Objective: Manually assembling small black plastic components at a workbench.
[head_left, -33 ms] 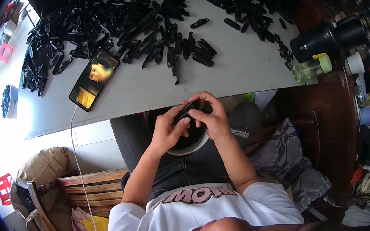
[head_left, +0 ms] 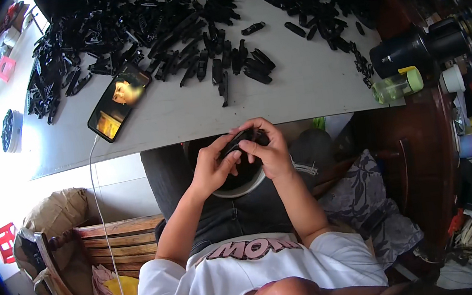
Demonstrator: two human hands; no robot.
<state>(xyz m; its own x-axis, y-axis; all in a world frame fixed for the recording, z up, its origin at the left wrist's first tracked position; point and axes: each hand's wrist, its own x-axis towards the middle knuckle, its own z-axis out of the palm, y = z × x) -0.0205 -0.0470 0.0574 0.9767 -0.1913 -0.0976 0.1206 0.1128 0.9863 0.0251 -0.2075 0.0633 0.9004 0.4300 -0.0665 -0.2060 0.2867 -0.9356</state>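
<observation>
As a phone (head_left: 119, 106) lay lit on the grey table (head_left: 311, 91), a person in a white tee (head_left: 201, 293) pinched a small black part (head_left: 234, 144) btwn both hands, by the table's near edge & over a pale-rimmed round container (head_left: 244, 192) at lap level. The L hand (head_left: 211, 165) held its left end btwn thumb & fingers; the R hand (head_left: 270, 150) had its thumb pressed on the part, tho some fingertips were hidden & couldn't be made out. Beyond lay a big pile of black pieces (head_left: 110, 33), w/ a smaller heap (head_left: 316, 11) to the R, nr a green-lidded bottle (head_left: 396, 87) & black jug (head_left: 407, 53).
</observation>
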